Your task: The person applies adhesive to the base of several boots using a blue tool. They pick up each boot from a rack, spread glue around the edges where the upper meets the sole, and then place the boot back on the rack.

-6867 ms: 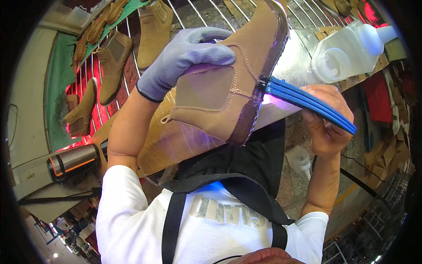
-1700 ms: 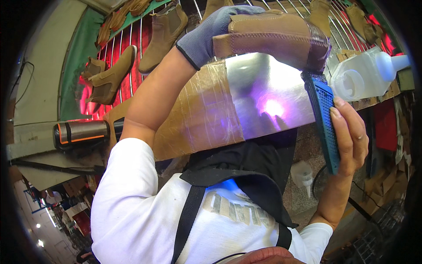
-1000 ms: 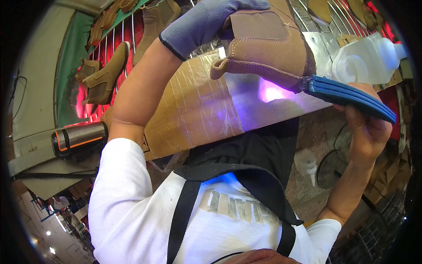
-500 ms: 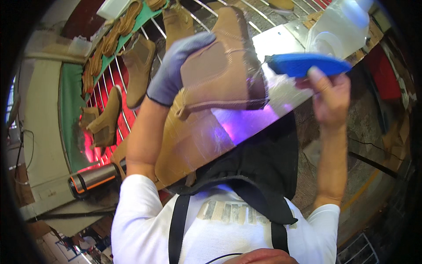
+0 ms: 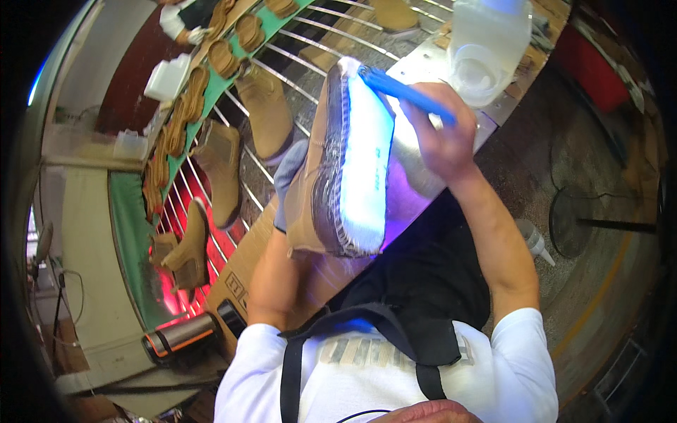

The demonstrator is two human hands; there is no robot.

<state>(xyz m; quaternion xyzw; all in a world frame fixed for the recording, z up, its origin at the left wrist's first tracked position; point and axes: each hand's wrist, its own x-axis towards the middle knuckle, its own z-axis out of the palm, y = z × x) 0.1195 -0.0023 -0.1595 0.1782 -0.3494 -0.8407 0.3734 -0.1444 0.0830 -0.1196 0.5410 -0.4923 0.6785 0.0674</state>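
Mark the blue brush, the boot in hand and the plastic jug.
Blue brush (image 5: 412, 94): head view, on its handle.
Boot (image 5: 364, 173): head view, on its sole.
Plastic jug (image 5: 493, 39): head view, on its side.

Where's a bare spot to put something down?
Bare metal sheet shows between the held boot and the right hand, and bare cardboard between the left forearm and black apron. It's crowded farther left, among other boots, and where the clear plastic container sits.
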